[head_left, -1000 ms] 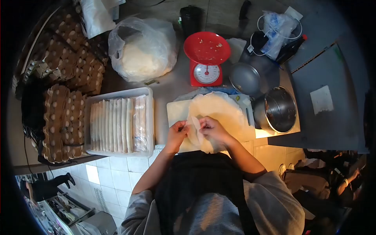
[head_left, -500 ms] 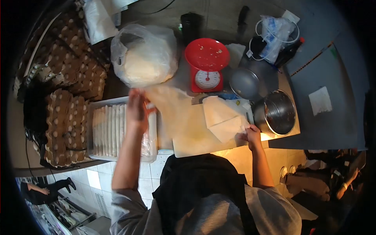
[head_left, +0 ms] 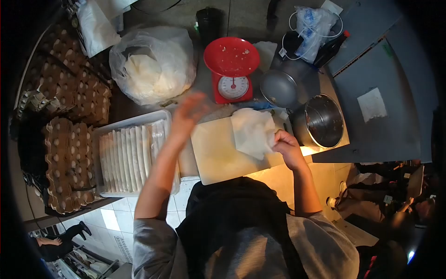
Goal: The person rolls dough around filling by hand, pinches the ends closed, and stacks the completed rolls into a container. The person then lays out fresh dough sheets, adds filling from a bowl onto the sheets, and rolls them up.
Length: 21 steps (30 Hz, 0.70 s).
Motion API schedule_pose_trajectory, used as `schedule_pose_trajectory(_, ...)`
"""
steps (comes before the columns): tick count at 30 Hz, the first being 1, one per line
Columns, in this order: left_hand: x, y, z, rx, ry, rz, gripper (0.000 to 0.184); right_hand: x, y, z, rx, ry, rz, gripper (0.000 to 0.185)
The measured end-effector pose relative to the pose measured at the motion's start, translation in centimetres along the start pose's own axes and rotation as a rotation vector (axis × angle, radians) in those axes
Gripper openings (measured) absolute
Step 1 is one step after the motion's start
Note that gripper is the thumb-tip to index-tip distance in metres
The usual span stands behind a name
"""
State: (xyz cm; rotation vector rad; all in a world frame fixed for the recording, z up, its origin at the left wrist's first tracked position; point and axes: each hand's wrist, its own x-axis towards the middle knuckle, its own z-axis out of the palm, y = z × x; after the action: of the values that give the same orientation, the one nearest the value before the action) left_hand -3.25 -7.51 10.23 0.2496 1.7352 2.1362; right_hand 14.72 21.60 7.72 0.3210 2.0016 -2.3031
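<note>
A thin pale pastry sheet (head_left: 251,132) lies partly raised over the right side of the pale cutting board (head_left: 213,153). My right hand (head_left: 289,148) has its fingers closed on the sheet's right edge. Above the board's upper left corner, my left hand (head_left: 189,114) is smeared by motion, its fingers apart and nothing visible in them. Close to my left forearm stands a clear plastic tub (head_left: 175,179). In it, long pale rolls (head_left: 123,160) lie side by side in a row.
Stacked egg trays (head_left: 69,162) stand on the left. Behind are a clear plastic bag (head_left: 179,60) with pale contents and a red scale (head_left: 232,56). A metal bowl (head_left: 278,88) and a steel pot (head_left: 325,121) stand right. People are in the background.
My left hand has moved right, away from the tub; the pale blurred sheet beside it no longer shows there. My right hand has lifted the pastry sheet's edge and moved slightly left. The view has shifted.
</note>
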Motion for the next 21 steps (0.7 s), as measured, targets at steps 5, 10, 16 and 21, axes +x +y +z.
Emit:
schedule_pose_trajectory(5, -2.2, -3.3, 4.5, 0.432, -0.296, 0.088, 0.080, -1.4, -7.9, 1.7, 0.145, -0.321, -0.174, 0.011)
schedule_pose_trajectory(10, -4.7, -3.0, 6.2, 0.146, -0.521, -0.288, 0.061, 1.6, -3.6, -3.4, 0.352, 0.047, -0.009, 0.007)
schedule_pose_trajectory(16, -4.2, -12.7, 0.9, 0.476, 0.087, -0.297, 0.033, 3.1, 6.1, -4.1, -0.312, 0.395, 0.150, 0.034)
schedule_pose_trajectory(21, -6.1, -14.6, -1.0, 0.504, 0.236, -0.186, 0.025, 1.3, 7.9, -3.1, -0.581, 0.314, -0.051, 0.039)
